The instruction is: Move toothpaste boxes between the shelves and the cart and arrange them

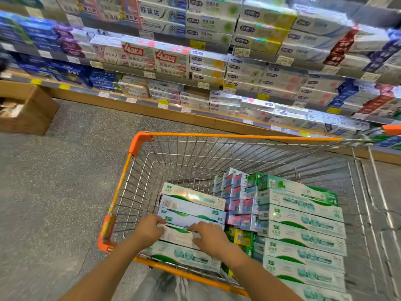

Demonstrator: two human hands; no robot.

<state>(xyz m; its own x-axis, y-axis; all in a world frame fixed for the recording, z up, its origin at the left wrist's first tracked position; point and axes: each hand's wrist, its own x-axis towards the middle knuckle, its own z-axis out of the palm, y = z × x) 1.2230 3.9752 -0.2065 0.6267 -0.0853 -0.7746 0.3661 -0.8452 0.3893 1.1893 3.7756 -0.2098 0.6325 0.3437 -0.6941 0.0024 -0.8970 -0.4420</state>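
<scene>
Gripping: both hands hold one white and green toothpaste box (pixel 176 234) inside the cart (pixel 238 136), the only view being the head camera.
Left hand (pixel 149 230): fingers curled over the box's left end, thumb side hidden.
Right hand (pixel 209 236): fingers curled down onto the box's right part, pinching its top edge.
Held box: lies flat in the cart's near left corner, in a row of similar boxes, with three boxes (pixel 192 205) beyond it and one box (pixel 184 256) on the near side, touching the cart's near rim.
Right stack (pixel 301 222): green and white boxes piled in the cart's right half, higher than the left row.
Middle boxes (pixel 238 198): pink and blue packs standing between the left row and the right stack; yellow-green packs (pixel 240 236) just nearer.
Shelves (pixel 206 68): beyond the cart's far rim, packed with toothpaste boxes, blurred.
Cardboard carton (pixel 23 107): on the floor (pixel 65 170), well to the cart's left.
</scene>
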